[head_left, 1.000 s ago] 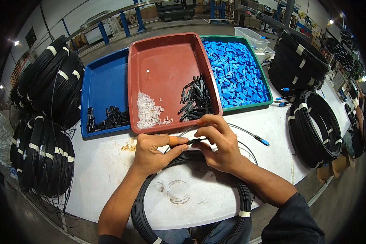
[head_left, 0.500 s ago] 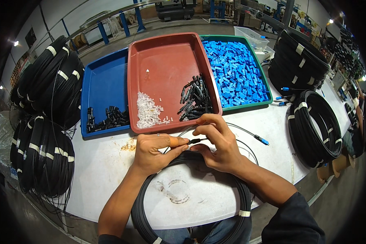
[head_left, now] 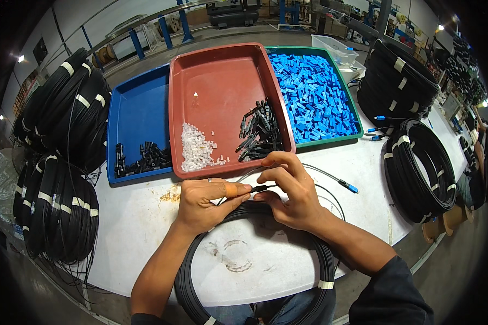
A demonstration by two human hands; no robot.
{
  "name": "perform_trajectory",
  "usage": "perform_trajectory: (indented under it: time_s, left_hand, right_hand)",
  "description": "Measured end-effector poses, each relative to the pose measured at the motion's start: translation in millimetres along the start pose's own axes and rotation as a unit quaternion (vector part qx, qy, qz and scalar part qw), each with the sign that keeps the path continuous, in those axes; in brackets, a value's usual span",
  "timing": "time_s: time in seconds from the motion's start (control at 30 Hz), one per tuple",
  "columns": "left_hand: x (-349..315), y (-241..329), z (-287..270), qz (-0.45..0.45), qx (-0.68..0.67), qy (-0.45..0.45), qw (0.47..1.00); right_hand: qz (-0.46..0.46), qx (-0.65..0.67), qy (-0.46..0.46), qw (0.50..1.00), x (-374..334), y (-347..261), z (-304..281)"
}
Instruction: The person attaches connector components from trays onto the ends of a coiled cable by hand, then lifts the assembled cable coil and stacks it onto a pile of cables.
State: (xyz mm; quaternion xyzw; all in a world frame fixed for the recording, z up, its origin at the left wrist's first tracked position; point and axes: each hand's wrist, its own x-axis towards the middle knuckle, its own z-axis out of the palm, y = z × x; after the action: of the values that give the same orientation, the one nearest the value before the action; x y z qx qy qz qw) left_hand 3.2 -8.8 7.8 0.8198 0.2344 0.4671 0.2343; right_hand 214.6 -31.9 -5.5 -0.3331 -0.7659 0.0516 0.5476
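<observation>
My left hand [head_left: 209, 203] is closed in a pinch, thumb and forefinger on a small black connector boot [head_left: 260, 188] fitted on a thin black cable. An orange band wraps one of its fingers. Just to the right, my right hand [head_left: 295, 195] curves around the cable with thumb and visible fingertips apart; its other fingers are hidden. Beneath both hands lies a large coil of black cable [head_left: 185, 279] with white tape ties, its lower part over the table's front edge. A loose cable end with a blue-tipped connector [head_left: 348, 186] rests on the table right of my right hand.
Behind my hands stand a blue tray [head_left: 141, 116] of black parts, a red tray [head_left: 222, 76] with white sleeves and black pieces, and a green tray [head_left: 325, 142] full of blue housings. Taped cable coils flank the white table [head_left: 141, 238], left [head_left: 59, 211] and right [head_left: 420, 170].
</observation>
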Motion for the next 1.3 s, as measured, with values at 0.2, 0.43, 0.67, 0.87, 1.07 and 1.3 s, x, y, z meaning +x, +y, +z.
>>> perform_trajectory:
  time_s: [0.2,0.43,0.67,0.87,1.07,1.3]
  left_hand:
    - [-1,-2,0,0.015,-0.005,-0.012,1.0]
    - [-2,0,0,-0.022,0.004,0.001,1.0]
    - [0,-1,0,0.022,0.001,-0.013,1.0]
    - [0,2,1,-0.023,0.011,-0.003,1.0]
    - [-1,2,1,-0.011,0.014,-0.016,1.0]
    - [-2,-3,1,0.023,0.004,-0.012,1.0]
  right_hand:
    - [0.011,-0.023,-0.066,0.997,-4,2,-7]
    - [0.008,0.01,0.013,1.0,0,0,2]
    - [0.016,-0.01,-0.057,0.998,-3,2,-5]
    - [0.013,-0.025,-0.016,0.999,-2,1,-2]
    - [0.037,-0.017,-0.075,0.996,-2,-1,-7]
    - [0.045,-0.012,-0.072,0.996,-5,2,-4]
